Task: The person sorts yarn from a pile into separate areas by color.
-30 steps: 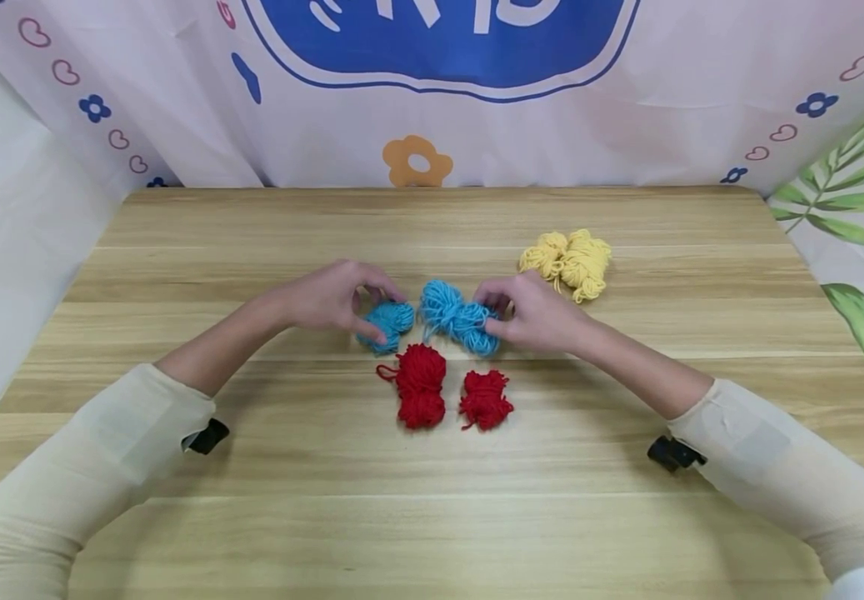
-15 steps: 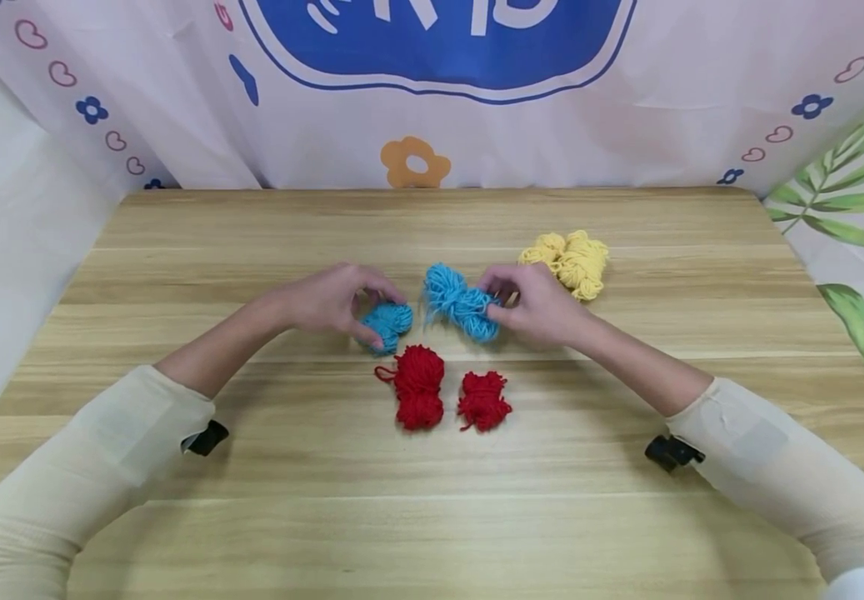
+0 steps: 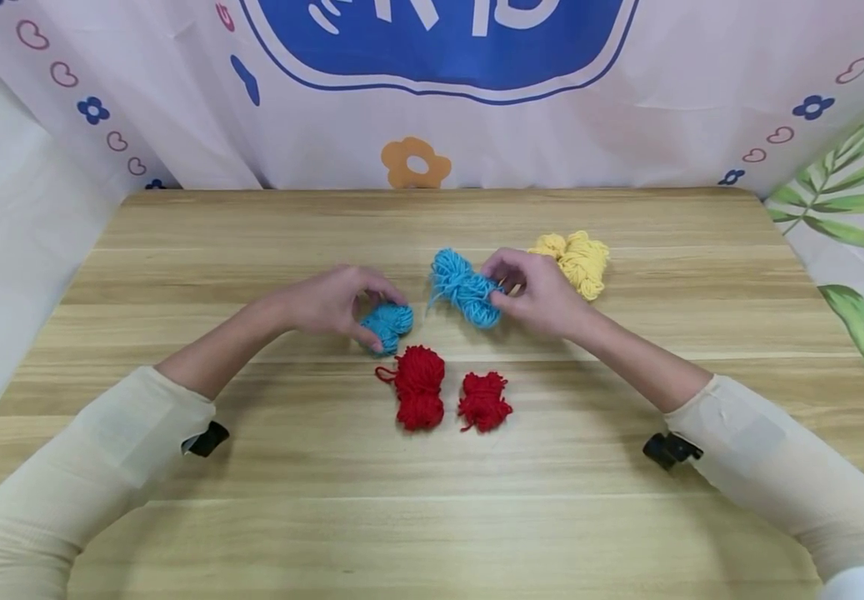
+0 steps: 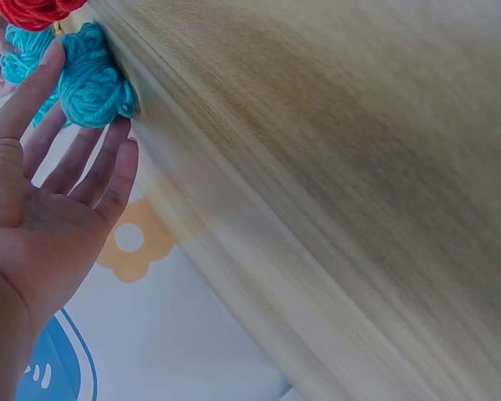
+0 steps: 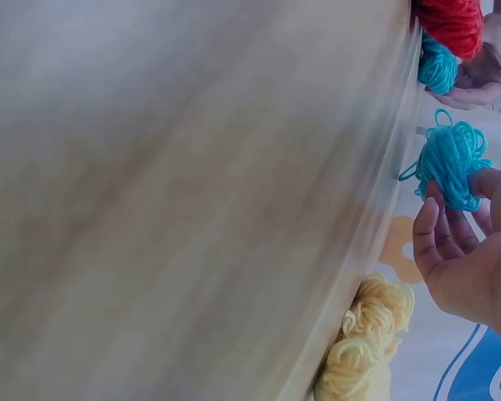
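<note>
Beyond the far edge of the wood-grain surface (image 3: 432, 533) hangs a white printed cloth (image 3: 701, 125). Nearer that edge than the near one, the left hand (image 3: 337, 300) holds a small blue yarn bundle (image 3: 392, 318) lightly between thumb and fingertips. To its right, the right hand (image 3: 540, 292) pinches one end of a larger blue yarn bundle (image 3: 469, 287), which is tilted and appears raised off the surface.

Being gripped at one end only, the larger bundle could swing or slip out, and its loose loops might catch on the smaller one. With the right hand partly covering the yellow yarn (image 3: 585, 265), set toward the far right corner, a sideways sweep could nudge it. Two red yarn bundles, one large (image 3: 420, 387) and one small (image 3: 483, 402), lie apart on the near-edge side of the blue pair. No container shows; the yarn's only support is surface or fingers.
</note>
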A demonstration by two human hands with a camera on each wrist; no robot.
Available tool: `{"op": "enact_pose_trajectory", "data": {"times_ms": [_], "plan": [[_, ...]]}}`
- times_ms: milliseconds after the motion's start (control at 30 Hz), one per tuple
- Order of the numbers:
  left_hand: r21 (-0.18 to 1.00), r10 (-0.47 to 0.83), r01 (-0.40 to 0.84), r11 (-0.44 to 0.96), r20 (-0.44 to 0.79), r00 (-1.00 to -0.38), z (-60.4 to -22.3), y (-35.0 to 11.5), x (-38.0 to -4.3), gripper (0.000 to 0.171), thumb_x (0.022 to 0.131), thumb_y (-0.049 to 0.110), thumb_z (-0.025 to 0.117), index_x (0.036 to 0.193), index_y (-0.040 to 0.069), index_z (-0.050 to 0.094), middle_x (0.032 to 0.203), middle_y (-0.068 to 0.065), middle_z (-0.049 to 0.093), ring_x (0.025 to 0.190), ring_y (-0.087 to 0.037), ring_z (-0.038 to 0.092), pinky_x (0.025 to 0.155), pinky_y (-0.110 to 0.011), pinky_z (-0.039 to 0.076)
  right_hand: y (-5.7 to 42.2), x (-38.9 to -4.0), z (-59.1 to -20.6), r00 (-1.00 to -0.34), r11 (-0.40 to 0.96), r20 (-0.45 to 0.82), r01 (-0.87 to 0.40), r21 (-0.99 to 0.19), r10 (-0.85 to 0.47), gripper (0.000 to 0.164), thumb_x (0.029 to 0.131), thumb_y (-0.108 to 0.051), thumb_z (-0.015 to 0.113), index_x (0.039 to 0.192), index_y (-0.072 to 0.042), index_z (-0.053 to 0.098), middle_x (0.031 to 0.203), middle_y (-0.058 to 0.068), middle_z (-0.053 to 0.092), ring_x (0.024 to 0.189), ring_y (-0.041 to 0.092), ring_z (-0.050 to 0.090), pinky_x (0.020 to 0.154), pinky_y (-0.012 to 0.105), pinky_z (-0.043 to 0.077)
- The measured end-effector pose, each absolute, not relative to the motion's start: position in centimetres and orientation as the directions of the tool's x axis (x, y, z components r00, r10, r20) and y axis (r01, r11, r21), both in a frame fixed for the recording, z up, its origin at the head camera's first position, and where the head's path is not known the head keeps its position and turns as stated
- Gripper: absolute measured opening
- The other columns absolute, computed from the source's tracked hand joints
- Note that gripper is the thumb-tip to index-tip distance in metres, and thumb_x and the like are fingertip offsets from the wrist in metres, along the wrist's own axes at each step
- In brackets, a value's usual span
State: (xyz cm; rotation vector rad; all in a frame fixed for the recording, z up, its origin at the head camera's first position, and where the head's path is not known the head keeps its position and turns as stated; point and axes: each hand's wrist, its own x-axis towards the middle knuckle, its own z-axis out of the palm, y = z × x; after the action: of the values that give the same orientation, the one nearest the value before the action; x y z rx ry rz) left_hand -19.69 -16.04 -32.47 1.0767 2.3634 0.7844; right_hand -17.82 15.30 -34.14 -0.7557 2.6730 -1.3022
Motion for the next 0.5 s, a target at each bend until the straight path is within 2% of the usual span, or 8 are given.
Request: {"op": "enact_pose_trajectory", "data": {"times_ms": [300, 500], "plan": [[0.647, 0.784, 0.543, 0.536, -0.141, -0.605, -32.48, -15.89, -19.75, 0.059, 0.078, 0.012, 0.093, 0.129, -0.006, 0.068, 0.128, -0.017, 0.069, 0.108, -0.028, 0.063, 0.094, -0.047, 0.055, 15.45, -18.20, -34.11, -0.883, 0.524, 0.128, -0.378, -0.764, -0.451, 0.018, 0.091, 0.007, 0.068, 0.108, 0.003, 0.066, 0.103, 0.016, 0.069, 0.091, 0.027, 0.065, 0.079, 0.032, 0.056], [0.646, 0.784, 0.542, 0.538, -0.147, -0.603, -32.35, -15.82, -19.70, 0.062, 0.077, 0.012, 0.093, 0.130, -0.007, 0.066, 0.130, -0.018, 0.069, 0.112, -0.030, 0.063, 0.099, -0.047, 0.054, 15.41, -18.57, -34.16, -0.885, 0.525, 0.133, -0.379, -0.762, -0.446, 0.016, 0.091, 0.007, 0.066, 0.107, 0.004, 0.065, 0.104, 0.018, 0.069, 0.092, 0.029, 0.067, 0.083, 0.037, 0.057]]}}
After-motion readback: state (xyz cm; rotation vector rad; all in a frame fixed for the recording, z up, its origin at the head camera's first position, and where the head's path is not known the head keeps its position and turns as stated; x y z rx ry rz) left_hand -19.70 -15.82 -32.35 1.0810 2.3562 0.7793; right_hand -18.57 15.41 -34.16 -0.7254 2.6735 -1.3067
